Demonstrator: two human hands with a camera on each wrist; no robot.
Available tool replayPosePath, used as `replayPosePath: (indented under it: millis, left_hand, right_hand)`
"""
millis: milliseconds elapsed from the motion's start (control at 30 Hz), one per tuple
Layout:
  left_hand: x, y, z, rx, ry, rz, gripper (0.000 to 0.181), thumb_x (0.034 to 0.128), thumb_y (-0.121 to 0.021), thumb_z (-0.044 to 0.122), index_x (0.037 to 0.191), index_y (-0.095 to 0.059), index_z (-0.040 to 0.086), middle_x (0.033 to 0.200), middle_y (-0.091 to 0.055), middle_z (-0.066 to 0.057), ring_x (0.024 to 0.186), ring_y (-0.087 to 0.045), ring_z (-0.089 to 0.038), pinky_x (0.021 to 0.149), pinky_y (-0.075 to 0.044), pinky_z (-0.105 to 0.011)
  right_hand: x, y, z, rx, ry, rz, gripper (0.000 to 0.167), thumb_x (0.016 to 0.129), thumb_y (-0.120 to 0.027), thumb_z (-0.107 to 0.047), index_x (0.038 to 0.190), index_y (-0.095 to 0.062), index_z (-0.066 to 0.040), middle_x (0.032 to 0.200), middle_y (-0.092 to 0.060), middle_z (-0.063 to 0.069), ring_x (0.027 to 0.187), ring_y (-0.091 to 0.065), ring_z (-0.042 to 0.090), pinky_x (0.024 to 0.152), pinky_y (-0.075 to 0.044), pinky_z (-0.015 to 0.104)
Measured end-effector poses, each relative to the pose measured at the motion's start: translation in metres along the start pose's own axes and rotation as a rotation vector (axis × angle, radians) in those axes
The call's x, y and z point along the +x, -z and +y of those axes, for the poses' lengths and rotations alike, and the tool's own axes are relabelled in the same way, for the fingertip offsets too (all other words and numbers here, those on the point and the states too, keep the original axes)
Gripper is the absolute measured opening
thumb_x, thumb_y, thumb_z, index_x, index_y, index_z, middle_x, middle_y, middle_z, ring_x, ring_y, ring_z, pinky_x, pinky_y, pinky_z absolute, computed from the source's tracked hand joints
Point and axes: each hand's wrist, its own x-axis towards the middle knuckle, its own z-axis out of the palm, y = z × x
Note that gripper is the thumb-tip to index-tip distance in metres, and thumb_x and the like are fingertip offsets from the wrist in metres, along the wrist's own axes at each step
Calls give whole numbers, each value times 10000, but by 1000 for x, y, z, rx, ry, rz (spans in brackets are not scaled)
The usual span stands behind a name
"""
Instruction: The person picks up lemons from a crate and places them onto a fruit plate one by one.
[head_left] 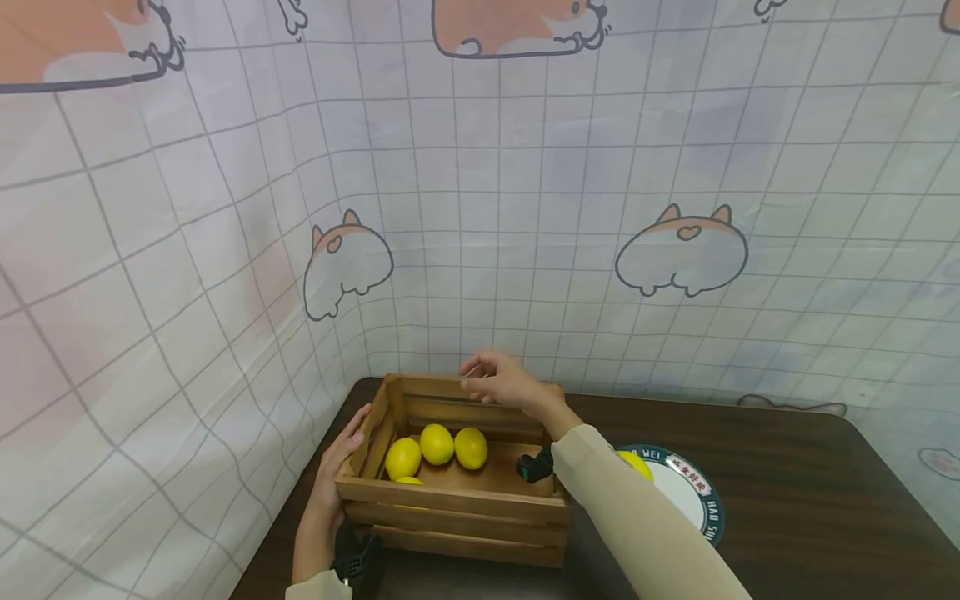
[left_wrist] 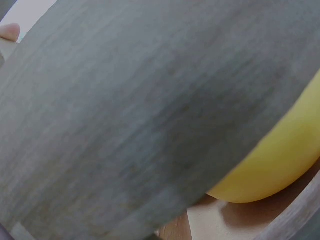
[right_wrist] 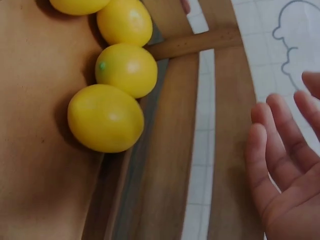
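Observation:
A slatted wooden crate (head_left: 457, 498) stands on the dark table. Inside it lie several yellow lemons, among them one lemon (head_left: 471, 448) at the right of the group and another (head_left: 403, 459) near the left wall. My left hand (head_left: 330, 479) rests against the crate's left end, its fingers reaching along the outside. A crate slat (left_wrist: 150, 110) fills most of the left wrist view and partly hides a lemon (left_wrist: 280, 165). Above the crate's far wall hovers my right hand (head_left: 506, 385), fingers loosely bent, holding nothing. The right wrist view shows its fingers apart, beside the lemons' row.
To the right of the crate is a round plate (head_left: 710, 504) with a dark green, lettered rim. A lemon (head_left: 636, 463) sits on it, partly covered by my right sleeve (head_left: 637, 517). A gridded cloth (head_left: 525, 208) with dog drawings hangs behind and left of the table (head_left: 810, 492).

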Motion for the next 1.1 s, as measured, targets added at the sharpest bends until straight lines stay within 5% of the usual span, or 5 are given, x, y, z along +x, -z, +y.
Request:
replayPosePath:
  millis: [367,800,1100]
  left_hand:
    - [1,1,-3,9,12,7,560,1075,-399,337,1621,-322,240,1711,-208,-69,1559,-172,-371,1201,-93,-743]
    - [2,2,-3,10,12,3,559,1069,-394,339,1618,-327,260,1715,-201,-36,1568,-144,-357,1193,-67,-758]
    - [2,2,-1,10,7,1,583,1068,-398,339,1628,-303,207,1722,-179,-61,1567,-142,-373,1191,-78,-759]
  right_hand:
    - [8,-9,9,-52,47,-107,344,989,-672,-208,1278,-662,-21,1147,-720,177,1054,-686,451,877,-596,526]
    - [8,-12,18,-265,-92,-294,339,999,-659,-214,1289,-662,-40,1111,-733,125,988,-689,419,734,-592,356]
    - [7,-14,18,-339,-225,-308,376,973,-696,-262,1308,-664,-95,1077,-703,60,1010,-694,370,822,-606,452]
